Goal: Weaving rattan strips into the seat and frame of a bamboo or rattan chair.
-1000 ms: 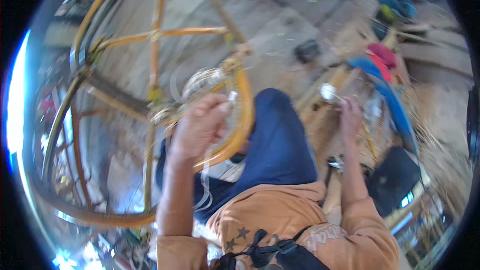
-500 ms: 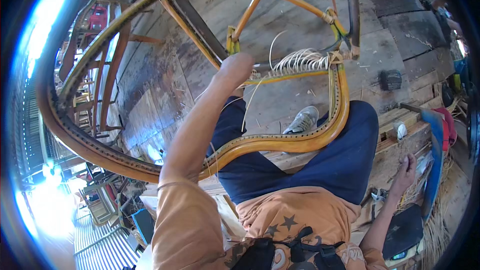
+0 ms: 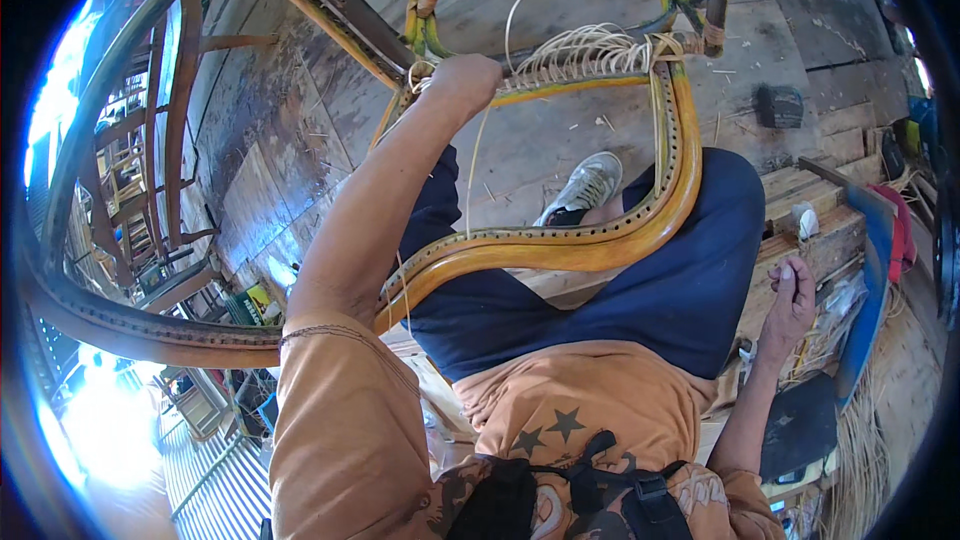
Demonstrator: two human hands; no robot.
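Observation:
A curved rattan chair frame [image 3: 560, 252] lies across my thighs, with a line of small holes along its inner edge. Pale cane strand [image 3: 590, 55] is wound in several loose loops round the far crossbar. My left hand [image 3: 465, 85] is closed at the left end of that crossbar, on the cane strand; its fingertips are hidden. A loop of strand shows just left of the fist and a loose length hangs below it. Off to the right, my right hand [image 3: 792, 290] is held over the wooden planks with its fingers curled in and nothing visible in them.
Wooden planks [image 3: 835, 250] lie on the right beside a blue strip [image 3: 868, 290], with a bundle of cane strands [image 3: 865, 450] nearer. A dark block [image 3: 779, 106] lies on the floor. Other chair frames [image 3: 165, 130] stand at the left.
The frame has shifted left and toward the top of the view, and my left hand with it. My right hand has moved up and slightly left, its fingers curled further in.

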